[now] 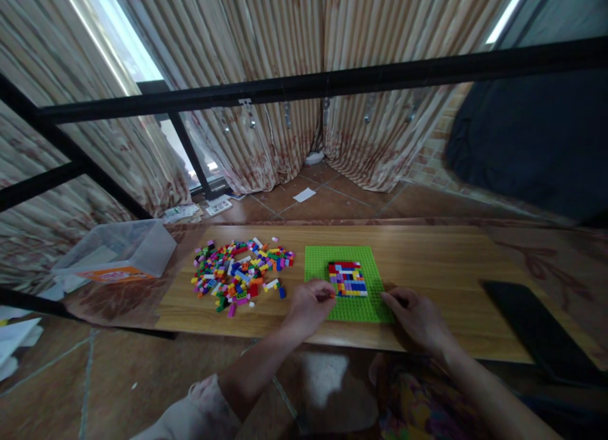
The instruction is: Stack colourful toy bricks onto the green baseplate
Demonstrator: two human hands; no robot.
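A green studded baseplate (316, 256) lies on the wooden table, with a block of multicoloured toy bricks (348, 279) built up near its middle. My left hand (311, 306) is closed in a pinch at the lower left corner of that block. A small orange brick (333, 295) shows at its fingertips, partly hidden. My right hand (418, 313) grips the right edge of the baseplate, thumb and forefinger close together; its other fingers are curled and partly hidden. Left of the baseplate spreads a heap of loose toy bricks (242, 272) in many colours.
A clear plastic box (126, 247) with an orange label stands beyond the table's left end. A dark flat object (536, 326) lies at the right end of the wooden table (437, 250). A black metal rail (304, 85) crosses in front of the curtains (266, 47).
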